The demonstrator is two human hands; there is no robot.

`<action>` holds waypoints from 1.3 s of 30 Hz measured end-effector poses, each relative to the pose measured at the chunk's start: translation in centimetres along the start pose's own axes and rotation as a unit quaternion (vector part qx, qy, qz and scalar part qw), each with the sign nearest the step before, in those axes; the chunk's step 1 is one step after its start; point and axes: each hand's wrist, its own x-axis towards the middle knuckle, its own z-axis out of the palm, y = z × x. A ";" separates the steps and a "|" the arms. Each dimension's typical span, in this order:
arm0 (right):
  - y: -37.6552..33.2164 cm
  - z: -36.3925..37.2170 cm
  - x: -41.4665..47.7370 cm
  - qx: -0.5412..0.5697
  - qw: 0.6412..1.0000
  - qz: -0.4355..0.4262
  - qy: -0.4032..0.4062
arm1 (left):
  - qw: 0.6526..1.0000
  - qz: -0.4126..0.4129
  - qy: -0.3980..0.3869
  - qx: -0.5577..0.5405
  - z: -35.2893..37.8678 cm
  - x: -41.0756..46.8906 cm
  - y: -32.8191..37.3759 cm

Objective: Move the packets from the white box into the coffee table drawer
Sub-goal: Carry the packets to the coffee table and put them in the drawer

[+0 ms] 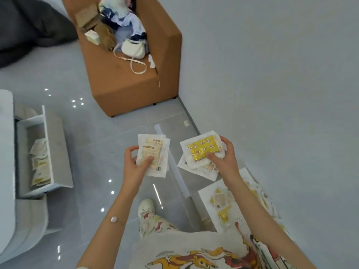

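My left hand (134, 162) grips a small stack of white packets (155, 152) with their printed backs up. My right hand (223, 154) holds several more packets (200, 150), the top one showing a yellow patterned pad. Both bundles hang over the floor in front of me. The white box (206, 199) sits on the floor at the lower right, beneath my right forearm, with more packets lying in it. At the left, the white coffee table's drawer (48, 144) stands pulled out, and several packets (39, 162) lie inside it.
A brown armchair (124, 82) piled with clothes, a white handbag and small boxes stands ahead. The white wall runs along the right. My shoe and patterned trouser leg (149, 212) are on the glossy grey tiles below my hands. The coffee table top (5, 152) borders the left.
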 end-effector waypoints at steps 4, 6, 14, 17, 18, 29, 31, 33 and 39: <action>-1.9 9.7 1.4 -0.040 0.996 -0.015 -0.082 | 0.997 -0.017 0.063 -0.052 -8.5 1.8 0.6; -3.1 14.7 2.0 -0.066 0.990 -0.034 -0.120 | 0.993 -0.012 0.094 -0.066 -12.3 2.9 1.3; -5.9 31.5 4.1 -0.133 0.961 -0.073 -0.233 | 0.972 0.008 0.200 -0.120 -24.5 6.9 3.4; -5.9 36.0 5.4 -0.149 0.951 -0.077 -0.259 | 0.962 0.005 0.241 -0.130 -27.6 7.9 3.4; -6.1 37.3 5.8 -0.151 0.948 -0.079 -0.269 | 0.958 0.001 0.252 -0.138 -28.4 8.4 3.3; -8.7 50.2 16.1 -0.147 0.913 -0.041 -0.377 | 0.918 -0.019 0.355 -0.177 -33.2 18.1 4.9; -10.2 53.4 18.9 -0.153 0.897 -0.039 -0.412 | 0.899 -0.022 0.397 -0.182 -33.9 21.0 5.8; -11.0 55.1 19.7 -0.144 0.892 -0.023 -0.427 | 0.895 -0.022 0.405 -0.184 -34.1 22.0 6.4; -13.9 62.5 24.3 -0.184 0.835 -0.004 -0.519 | 0.834 -0.041 0.501 -0.228 -34.5 26.0 8.2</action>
